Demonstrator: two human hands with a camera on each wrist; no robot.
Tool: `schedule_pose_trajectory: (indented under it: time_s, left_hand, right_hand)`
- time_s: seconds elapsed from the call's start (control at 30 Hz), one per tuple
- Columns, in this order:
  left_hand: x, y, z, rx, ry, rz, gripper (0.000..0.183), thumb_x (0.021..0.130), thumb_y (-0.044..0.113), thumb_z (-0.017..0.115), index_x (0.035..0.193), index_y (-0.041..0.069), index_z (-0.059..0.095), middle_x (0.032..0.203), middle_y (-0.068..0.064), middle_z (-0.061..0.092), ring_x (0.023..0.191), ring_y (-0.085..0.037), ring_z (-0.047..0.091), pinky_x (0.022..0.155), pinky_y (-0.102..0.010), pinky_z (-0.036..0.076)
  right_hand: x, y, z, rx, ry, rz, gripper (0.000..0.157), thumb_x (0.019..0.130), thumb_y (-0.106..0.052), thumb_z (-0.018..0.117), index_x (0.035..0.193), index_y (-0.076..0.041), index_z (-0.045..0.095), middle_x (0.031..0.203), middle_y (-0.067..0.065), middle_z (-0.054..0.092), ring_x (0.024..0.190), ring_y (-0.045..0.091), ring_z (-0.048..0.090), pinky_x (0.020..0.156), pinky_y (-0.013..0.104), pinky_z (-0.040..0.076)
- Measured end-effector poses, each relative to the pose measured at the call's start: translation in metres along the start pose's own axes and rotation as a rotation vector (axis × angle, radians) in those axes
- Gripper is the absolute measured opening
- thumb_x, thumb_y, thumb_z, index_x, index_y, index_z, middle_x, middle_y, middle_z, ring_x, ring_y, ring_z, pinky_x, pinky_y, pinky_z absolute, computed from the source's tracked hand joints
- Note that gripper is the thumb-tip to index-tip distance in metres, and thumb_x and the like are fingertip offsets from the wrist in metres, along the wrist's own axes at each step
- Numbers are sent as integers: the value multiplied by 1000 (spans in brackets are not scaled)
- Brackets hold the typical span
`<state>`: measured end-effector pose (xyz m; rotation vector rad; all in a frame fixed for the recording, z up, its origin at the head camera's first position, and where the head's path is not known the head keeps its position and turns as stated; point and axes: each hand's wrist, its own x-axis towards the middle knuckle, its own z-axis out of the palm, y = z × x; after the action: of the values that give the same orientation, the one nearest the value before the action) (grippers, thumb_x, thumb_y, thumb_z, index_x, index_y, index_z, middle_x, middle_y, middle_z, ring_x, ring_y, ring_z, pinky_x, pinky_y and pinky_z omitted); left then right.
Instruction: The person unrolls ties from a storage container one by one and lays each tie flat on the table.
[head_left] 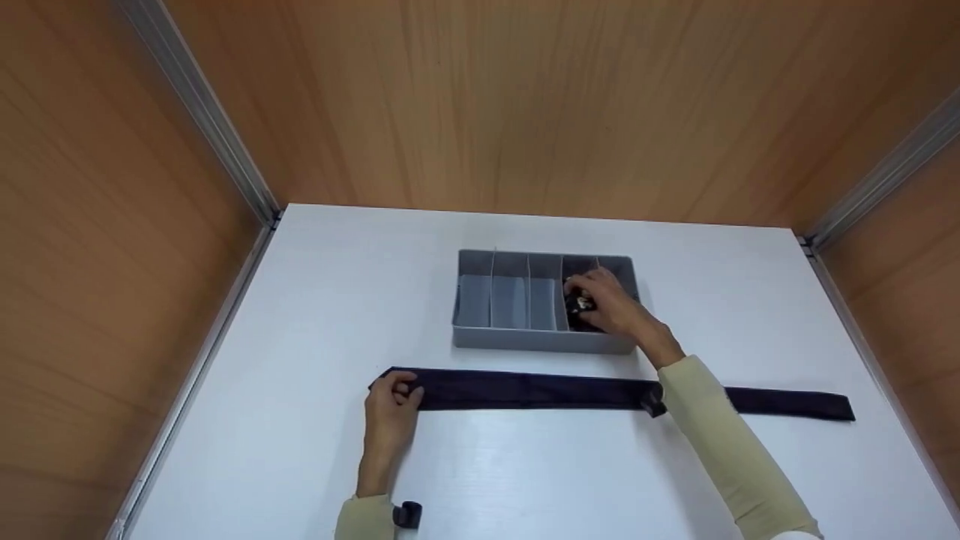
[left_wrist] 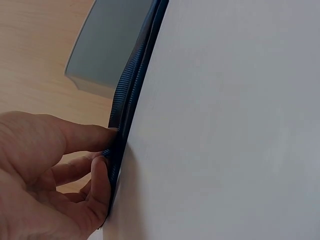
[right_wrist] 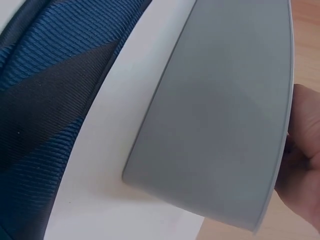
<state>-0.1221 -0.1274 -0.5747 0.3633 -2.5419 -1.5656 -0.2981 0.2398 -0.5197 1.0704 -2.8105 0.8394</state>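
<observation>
A dark navy necktie (head_left: 525,390) lies stretched flat across the white table, its wider end to the left. My left hand (head_left: 390,412) pinches that left end; in the left wrist view, bent fingers (left_wrist: 100,175) meet the tie's blue-striped edge (left_wrist: 132,80). Farther back, my right hand (head_left: 609,304) reaches into the grey divided box (head_left: 544,341) and grips a black bundle with pale markings (head_left: 577,302) in a compartment right of centre. The box wall (right_wrist: 210,115) hides most of that hand in the right wrist view, and the bundle's kind cannot be made out.
Thin dividers split the box into several compartments; the left ones show bare grey floors. Wooden panels (head_left: 510,112) with metal corner posts (head_left: 202,97) enclose the table (head_left: 315,300) at back and sides. The right forearm (head_left: 727,442) crosses above the tie.
</observation>
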Motion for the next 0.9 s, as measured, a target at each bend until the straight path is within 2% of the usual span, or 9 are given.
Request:
schedule_pose_trajectory:
  time_s: [0.1, 0.2, 0.57, 0.9]
  left_hand:
    - [0, 0, 1, 6, 1, 11, 20, 94, -2, 70, 113, -4, 68, 99, -13, 59, 84, -20, 57, 72, -26, 47]
    - [0, -1, 2, 13, -4, 16, 20, 94, -2, 70, 113, -3, 68, 98, -13, 59, 84, -20, 57, 72, -25, 47]
    - [-1, 0, 2, -2, -9, 13, 20, 94, -2, 71, 114, -3, 68, 99, -13, 59, 84, -20, 57, 72, -25, 47]
    - [0, 1, 0, 11, -12, -8, 21, 95, 0, 71, 115, -2, 68, 100, -12, 59, 86, -20, 57, 74, -26, 48]
  right_hand:
    - [-2, -1, -4, 21, -6, 29, 39, 84, 8, 79, 119, -2, 64, 114, 21, 61, 113, 40, 52, 108, 60, 37]
    - [-5, -4, -9, 38, -1, 70, 39, 85, 6, 79, 119, -6, 66, 120, 19, 61, 115, 37, 50, 96, 56, 46]
    - [-16, -18, -26, 45, 25, 101, 42, 85, 2, 81, 122, -11, 67, 132, 16, 59, 125, 36, 49, 100, 57, 47]
    - [-30, -33, -40, 49, 45, 110, 43, 84, -2, 83, 123, -13, 67, 130, 14, 59, 120, 32, 56, 97, 53, 51]
